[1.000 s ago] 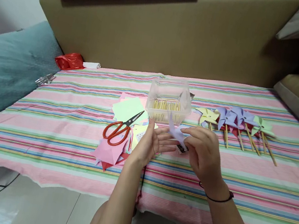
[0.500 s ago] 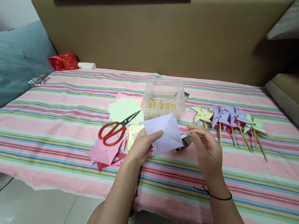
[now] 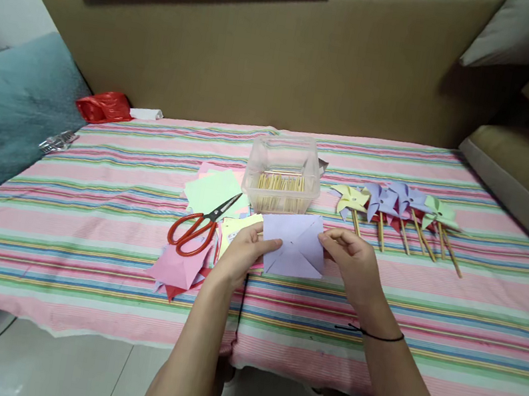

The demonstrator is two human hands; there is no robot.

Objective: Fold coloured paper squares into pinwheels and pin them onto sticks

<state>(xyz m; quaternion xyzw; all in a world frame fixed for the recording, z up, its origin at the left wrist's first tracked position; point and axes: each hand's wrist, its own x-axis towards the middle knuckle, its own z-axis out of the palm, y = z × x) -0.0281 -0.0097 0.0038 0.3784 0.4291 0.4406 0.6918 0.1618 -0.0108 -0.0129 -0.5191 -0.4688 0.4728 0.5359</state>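
The box [image 3: 288,154] blocks beyond the paper [image 3: 293,253], scissors [image 3: 212,215] the left; cloth [image 3: 452,317] lies open near right.

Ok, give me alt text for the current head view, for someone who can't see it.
The left hand and right hand hold a sheet of lilac paper above a striped cloth. Beyond it, a clear plastic box contains thin sticks; paper pinwheels lie to the right, and red-handled scissors lie partly over colored paper to the left.
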